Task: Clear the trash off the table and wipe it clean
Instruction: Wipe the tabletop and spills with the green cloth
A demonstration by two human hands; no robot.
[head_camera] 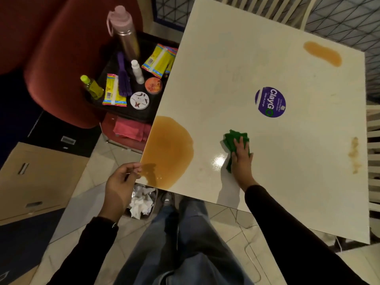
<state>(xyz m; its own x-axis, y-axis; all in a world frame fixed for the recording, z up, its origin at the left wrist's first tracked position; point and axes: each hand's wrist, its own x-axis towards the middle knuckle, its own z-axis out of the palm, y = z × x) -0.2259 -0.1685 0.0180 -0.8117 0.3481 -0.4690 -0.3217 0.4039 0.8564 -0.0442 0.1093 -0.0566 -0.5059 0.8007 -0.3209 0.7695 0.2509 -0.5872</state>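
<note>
Head view: my left hand (pixel 121 182) hangs loosely curled, gripping nothing, at the near corner of the table (pixel 226 68). My right hand (pixel 241 155) presses flat-fingered on the green cloth (pixel 234 138), mid-table on bare surface. An orange spill (pixel 168 149) meets the left edge, and a second spill (pixel 322 53) lies by the far corner.

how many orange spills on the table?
3: a large puddle at the near-left corner, an oval patch at the far corner, a thin smear by the right edge. The green cloth under the right hand may hide more.
</note>
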